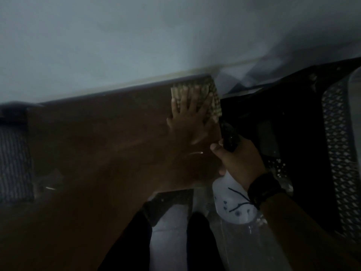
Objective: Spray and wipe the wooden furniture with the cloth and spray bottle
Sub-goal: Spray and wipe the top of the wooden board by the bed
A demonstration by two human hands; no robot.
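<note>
My left hand (187,116): fingers spread flat on checked yellowish cloth (203,94), on brown wooden desk (97,143) | my right hand (238,159): fingers clenched around white plastic spray bottle (230,202), black nozzle seemingly beside left fingers; dim.

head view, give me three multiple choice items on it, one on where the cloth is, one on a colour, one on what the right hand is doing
1. Where is the cloth on the wooden surface?
A. at the far right corner by the wall
B. hanging off the near edge
C. on the floor

2. What colour is the body of the spray bottle?
A. red
B. white with dark markings
C. solid green

3. What is the right hand doing?
A. resting flat and empty
B. gripping the spray bottle by its neck
C. pressing the cloth

Answers:
1. A, the cloth lies at the far right corner next to the pale wall, under the flat left hand.
2. B, the body is white with dark lines and dots, and the head is black.
3. B, its fingers wrap the bottle just below the black head.
</note>
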